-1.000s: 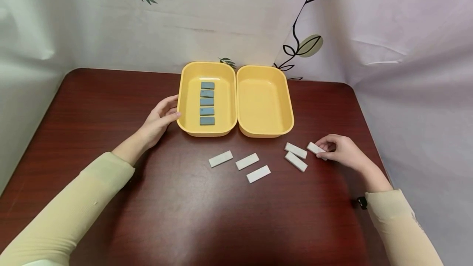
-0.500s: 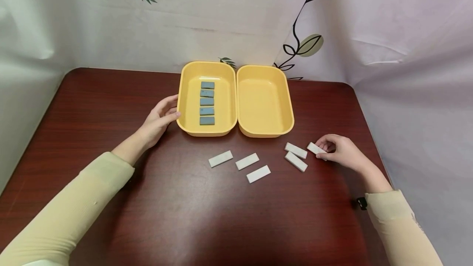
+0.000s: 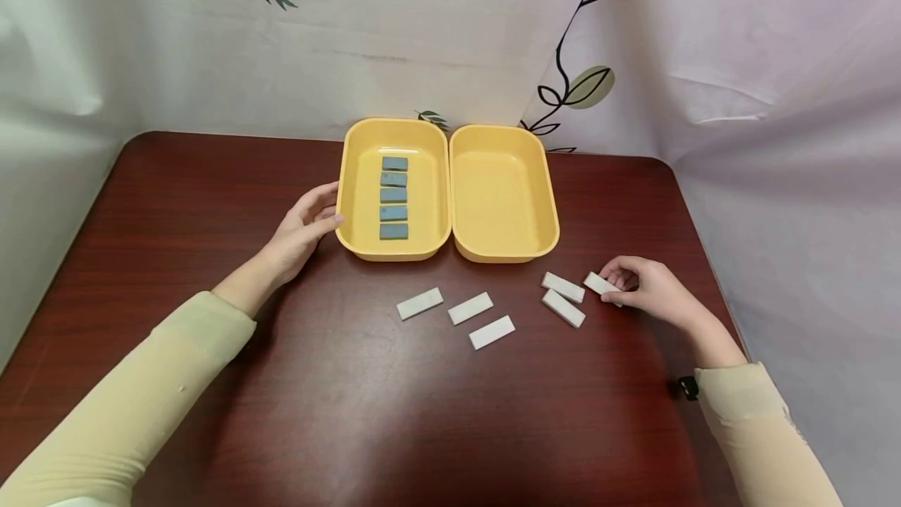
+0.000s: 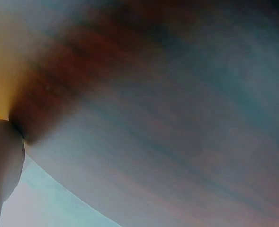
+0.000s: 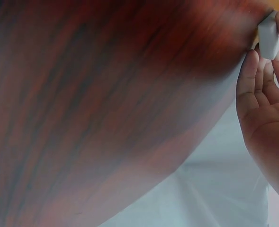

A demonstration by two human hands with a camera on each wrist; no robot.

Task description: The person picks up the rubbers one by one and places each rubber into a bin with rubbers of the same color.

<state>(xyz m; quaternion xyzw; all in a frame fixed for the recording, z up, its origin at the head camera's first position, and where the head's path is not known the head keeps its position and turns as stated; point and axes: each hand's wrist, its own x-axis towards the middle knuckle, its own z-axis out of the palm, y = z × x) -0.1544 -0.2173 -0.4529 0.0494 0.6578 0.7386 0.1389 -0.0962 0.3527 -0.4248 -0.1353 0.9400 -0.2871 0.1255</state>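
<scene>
My left hand (image 3: 299,229) holds the outer side of the left yellow tray (image 3: 357,237), its thumb at the rim and the other fingertips hidden behind the wall. In the left wrist view only part of a finger (image 4: 4,156) shows beside the yellow edge. On the right, my right hand (image 3: 651,288) pinches a small white rectangular block (image 3: 598,282) between thumb and fingers, low over the table or touching it. The right wrist view shows this white block (image 5: 269,38) at the fingertips. Two more white blocks lie close by, an upper one (image 3: 563,286) and a lower one (image 3: 563,308).
Several blue-grey blocks (image 3: 393,195) form a column inside the left tray. The right yellow tray (image 3: 503,194) adjoins it and holds nothing. Three white blocks (image 3: 470,308) lie in front of the trays on the dark red table (image 3: 338,413). A pale curtain (image 3: 338,37) hangs behind.
</scene>
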